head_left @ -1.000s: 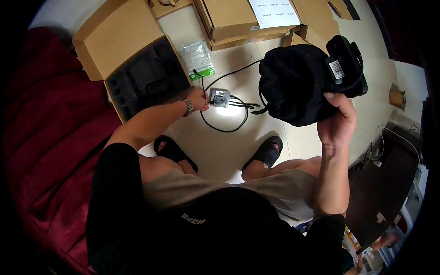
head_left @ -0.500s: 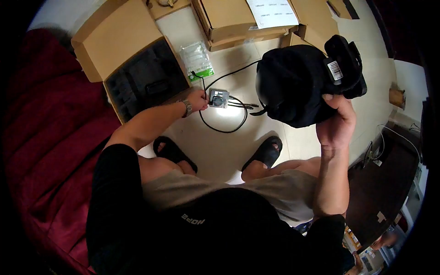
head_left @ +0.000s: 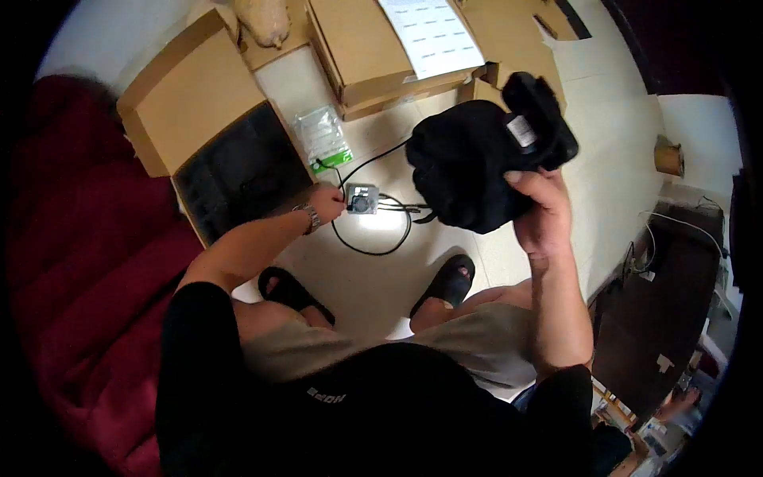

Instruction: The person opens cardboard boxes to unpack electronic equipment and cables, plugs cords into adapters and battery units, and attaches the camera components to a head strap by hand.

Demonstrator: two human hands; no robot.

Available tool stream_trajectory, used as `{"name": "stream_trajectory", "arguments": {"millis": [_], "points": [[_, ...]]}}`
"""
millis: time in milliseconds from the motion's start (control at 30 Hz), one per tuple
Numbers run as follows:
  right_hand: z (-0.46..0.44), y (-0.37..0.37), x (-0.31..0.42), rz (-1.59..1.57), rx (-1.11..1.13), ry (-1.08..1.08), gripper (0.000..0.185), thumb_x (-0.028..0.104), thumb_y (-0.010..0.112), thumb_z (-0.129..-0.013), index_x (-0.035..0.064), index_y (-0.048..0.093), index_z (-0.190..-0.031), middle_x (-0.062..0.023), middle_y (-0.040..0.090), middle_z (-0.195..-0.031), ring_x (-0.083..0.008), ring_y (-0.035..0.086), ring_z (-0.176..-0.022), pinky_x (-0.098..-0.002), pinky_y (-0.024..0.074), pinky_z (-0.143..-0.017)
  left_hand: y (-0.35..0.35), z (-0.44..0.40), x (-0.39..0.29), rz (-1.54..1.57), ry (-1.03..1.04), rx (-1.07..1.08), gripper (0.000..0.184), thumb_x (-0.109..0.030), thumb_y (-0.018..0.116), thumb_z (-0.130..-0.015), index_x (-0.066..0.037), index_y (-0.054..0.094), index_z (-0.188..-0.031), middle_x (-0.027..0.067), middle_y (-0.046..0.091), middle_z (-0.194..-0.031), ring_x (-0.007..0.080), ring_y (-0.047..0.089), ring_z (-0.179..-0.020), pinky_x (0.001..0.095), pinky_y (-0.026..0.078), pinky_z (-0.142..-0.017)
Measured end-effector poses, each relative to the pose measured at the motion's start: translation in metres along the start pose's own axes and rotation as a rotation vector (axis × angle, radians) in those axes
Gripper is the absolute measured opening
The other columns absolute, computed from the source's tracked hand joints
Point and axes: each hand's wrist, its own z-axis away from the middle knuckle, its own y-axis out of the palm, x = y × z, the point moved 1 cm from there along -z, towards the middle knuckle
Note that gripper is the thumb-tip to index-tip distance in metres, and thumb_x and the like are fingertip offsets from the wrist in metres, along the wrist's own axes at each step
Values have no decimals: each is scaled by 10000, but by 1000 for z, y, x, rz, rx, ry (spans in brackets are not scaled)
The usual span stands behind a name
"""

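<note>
My right hand (head_left: 544, 211) grips a black fabric cap (head_left: 461, 163) by its edge, thumb on top, holding it above the floor. A black device (head_left: 540, 111) with a white barcode label is on the cap's right side. My left hand (head_left: 327, 204) is down near the floor, fingers pinched on a black cable (head_left: 340, 180) at the left side of a small grey box with a fan grille (head_left: 363, 199). Several black leads (head_left: 397, 205) come out of the box's right side. One longer cable (head_left: 373, 252) loops around it on the tiles.
An open cardboard box (head_left: 191, 95) lined with black foam (head_left: 238, 163) lies at left. Behind the grey box are a clear plastic bag (head_left: 322, 133) and a stacked carton (head_left: 366, 48) with a printed sheet (head_left: 431, 36). Dark red fabric (head_left: 87, 278) covers the left side.
The view has shifted, and my right hand has turned the cap and brought it left and closer to the grey box. My left hand stays at the box's left side.
</note>
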Motion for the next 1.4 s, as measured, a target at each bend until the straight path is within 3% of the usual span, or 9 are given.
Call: {"name": "stream_trajectory", "arguments": {"millis": [233, 333, 667, 867, 933, 1067, 1133, 1300, 1400], "points": [[-45, 27, -4, 132, 67, 58, 474, 45, 677, -776, -16, 554, -1229, -143, 665, -1098, -233, 652, -1010, -346, 515, -933, -40, 30, -48, -100, -186, 296, 408, -321, 698, -869, -12, 635, -1127, 84, 655, -906, 151, 630, -765, 317, 534, -631], [-104, 48, 7, 192, 200, 112, 402, 79, 688, -791, -39, 560, -1154, -138, 671, -1023, -235, 672, -911, -345, 553, -842, -71, 64, -87, -159, 39, 246, 367, -363, 681, -869, -6, 665, -953, 93, 662, -826, 158, 626, -654, 336, 489, -557], [-284, 63, -58, 23, 433, 403, 247, 138, 684, -830, -3, 678, -1032, -124, 727, -935, -248, 701, -834, -359, 573, -812, -139, 255, -224, -129, 186, 63, 438, -312, 637, -939, -6, 563, -1243, 160, 630, -1183, 243, 631, -1026, 368, 507, -893], [-316, 32, -64, 983, 202, -7, 664, 584, 746, -708, -17, 725, -988, -181, 726, -987, -278, 710, -897, -403, 555, -796, -142, 345, -239, -415, 41, -97, 425, -266, 701, -850, -36, 604, -1195, 152, 617, -1162, 330, 623, -1004, 408, 504, -904], [-273, 50, -21, 1520, 23, -70, 691, 621, 695, -744, -10, 719, -1025, -214, 714, -1025, -324, 700, -965, -431, 550, -822, -132, 360, -225, -651, 134, -85, 412, -260, 713, -811, -46, 625, -1152, 158, 620, -1138, 348, 618, -985, 428, 501, -895], [-263, 27, -30, 1371, -57, -98, 628, 563, 625, -842, -12, 681, -1086, -253, 682, -1090, -384, 668, -1023, -467, 531, -880, -116, 371, -238, -1088, 579, -128, 357, -225, 739, -709, -72, 660, -1022, 147, 644, -1012, 359, 617, -927, 470, 484, -842], [-232, 10, -22, 1364, -57, -108, 527, 495, 613, -857, 10, 698, -1045, -234, 688, -1070, -389, 661, -1032, -474, 530, -881, -127, 365, -218, -809, 775, -279, 326, -195, 736, -670, -73, 651, -960, 142, 638, -904, 358, 610, -878, 501, 456, -802], [-83, -116, 14, 1199, 171, 50, 500, 448, 583, -834, 24, 667, -1088, -253, 670, -1020, -412, 648, -984, -469, 516, -860, -121, 366, -214, -663, 659, -79, 253, -183, 727, -663, -62, 618, -858, 157, 603, -845, 360, 584, -819, 500, 433, -770], [48, -237, 12, 1186, -155, 404, 528, 459, 577, -847, 15, 667, -1117, -230, 661, -1150, -384, 630, -1082, -455, 499, -929, -112, 354, -215, -922, 405, 128, 259, -251, 702, -719, -61, 635, -881, 154, 612, -910, 354, 575, -904, 519, 419, -811]]}}
